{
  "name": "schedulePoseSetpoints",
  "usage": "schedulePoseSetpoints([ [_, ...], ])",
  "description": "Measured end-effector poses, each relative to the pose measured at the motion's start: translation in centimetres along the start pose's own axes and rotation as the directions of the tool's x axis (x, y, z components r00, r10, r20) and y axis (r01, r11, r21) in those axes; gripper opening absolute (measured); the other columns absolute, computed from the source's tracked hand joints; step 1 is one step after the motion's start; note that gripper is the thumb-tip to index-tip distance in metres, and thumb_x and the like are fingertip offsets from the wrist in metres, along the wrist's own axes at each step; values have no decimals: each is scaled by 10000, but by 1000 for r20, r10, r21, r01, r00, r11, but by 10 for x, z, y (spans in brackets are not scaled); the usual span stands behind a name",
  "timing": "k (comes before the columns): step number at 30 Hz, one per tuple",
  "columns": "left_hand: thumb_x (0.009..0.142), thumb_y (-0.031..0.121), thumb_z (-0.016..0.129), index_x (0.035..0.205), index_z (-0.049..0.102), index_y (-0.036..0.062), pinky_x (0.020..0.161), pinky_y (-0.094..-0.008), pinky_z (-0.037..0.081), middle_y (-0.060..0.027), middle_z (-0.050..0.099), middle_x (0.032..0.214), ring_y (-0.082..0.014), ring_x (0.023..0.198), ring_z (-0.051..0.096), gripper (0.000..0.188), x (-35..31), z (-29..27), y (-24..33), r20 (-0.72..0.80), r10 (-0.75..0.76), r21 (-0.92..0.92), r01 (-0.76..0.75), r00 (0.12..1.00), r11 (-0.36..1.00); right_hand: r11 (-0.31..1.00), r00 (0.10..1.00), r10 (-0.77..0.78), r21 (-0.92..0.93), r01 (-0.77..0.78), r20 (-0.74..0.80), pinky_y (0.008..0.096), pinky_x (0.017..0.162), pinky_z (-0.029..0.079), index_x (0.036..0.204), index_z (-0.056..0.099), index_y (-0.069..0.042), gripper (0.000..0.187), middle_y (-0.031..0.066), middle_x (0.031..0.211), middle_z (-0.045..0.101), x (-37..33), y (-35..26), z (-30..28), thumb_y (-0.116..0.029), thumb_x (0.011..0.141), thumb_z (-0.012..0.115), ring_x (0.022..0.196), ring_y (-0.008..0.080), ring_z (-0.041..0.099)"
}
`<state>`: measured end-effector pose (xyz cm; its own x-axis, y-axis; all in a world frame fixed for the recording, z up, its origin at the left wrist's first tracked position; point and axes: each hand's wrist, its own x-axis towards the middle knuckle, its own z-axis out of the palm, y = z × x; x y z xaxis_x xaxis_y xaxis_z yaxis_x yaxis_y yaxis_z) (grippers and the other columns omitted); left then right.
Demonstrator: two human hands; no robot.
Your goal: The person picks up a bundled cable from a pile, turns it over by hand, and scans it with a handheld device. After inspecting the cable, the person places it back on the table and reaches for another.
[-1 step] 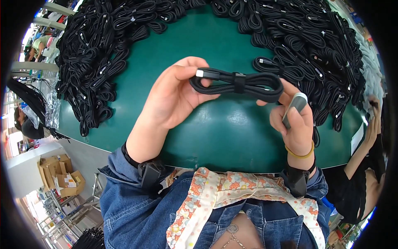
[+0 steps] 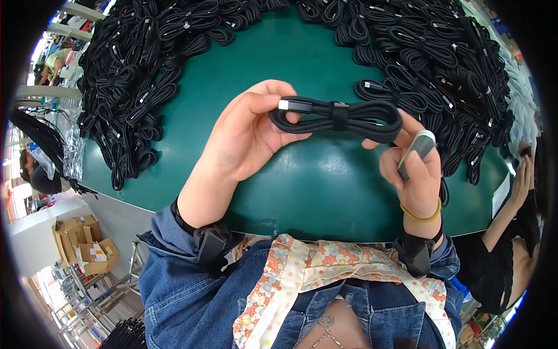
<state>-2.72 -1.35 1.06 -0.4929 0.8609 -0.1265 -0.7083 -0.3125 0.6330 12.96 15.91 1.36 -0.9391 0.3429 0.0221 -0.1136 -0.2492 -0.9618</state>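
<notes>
A coiled black braided cable, strapped at its middle with a black band, is held level above the green table. My left hand is closed on its left end, the thumb beside a plug with a pale metal tip. My right hand touches the right loop with its fingertips. That hand is also closed round a slim grey tool with a rounded, pale end; its exact kind cannot be made out. Part of the right fingers is hidden behind the coil.
Heaps of similar coiled cables lie along the left, far and right sides of the green table. Another person's arm reaches in at the right edge. Cardboard boxes stand at the lower left, beyond the table edge.
The coiled cable and both hands have shifted very slightly to the right. The grip of each hand looks the same.
</notes>
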Motion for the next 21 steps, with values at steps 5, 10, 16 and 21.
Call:
schedulePoseSetpoints([
  [5, 803, 80, 386, 912, 464, -26, 715, -300, 472, -92, 548, 787, -162, 739, 551, 171, -3, -1, -4, 30, 23, 11, -23, 999, 1000, 996, 998, -52, -66, 53, 27, 165, 373, 251, 1157, 349, 87, 571, 147, 811, 564, 1, 6, -5, -330, 797, 498, 388, 22, 355],
  [10, 817, 83, 387, 941, 462, -28, 750, -309, 470, -95, 551, 805, -159, 750, 553, 183, -4, -3, -4, 82, 16, 6, -17, 997, 1000, 997, 997, -40, 63, 35, 73, 134, 438, 304, 1180, 348, 66, 461, 139, 929, 560, 0, 9, -8, -69, 761, 480, 444, 6, 365],
  [16, 834, 109, 404, 1011, 425, -39, 756, -311, 476, -90, 546, 806, -153, 722, 552, 232, -3, 7, -8, -57, -43, 12, 44, 997, 999, 981, 993, -98, -172, 85, -70, 139, 438, 321, 1064, 460, 65, 358, 72, 735, 560, 1, 1, 4, -38, 729, 536, 439, 25, 403],
  [21, 804, 55, 466, 1081, 414, -26, 747, -302, 487, -64, 530, 795, -109, 642, 522, 293, -5, 21, -17, -140, 93, 291, -49, 986, 955, 971, 968, 106, -187, -150, -229, 155, 380, 286, 898, 545, 53, 207, 32, 553, 519, -1, -4, 2, -82, 742, 557, 409, 39, 415],
])
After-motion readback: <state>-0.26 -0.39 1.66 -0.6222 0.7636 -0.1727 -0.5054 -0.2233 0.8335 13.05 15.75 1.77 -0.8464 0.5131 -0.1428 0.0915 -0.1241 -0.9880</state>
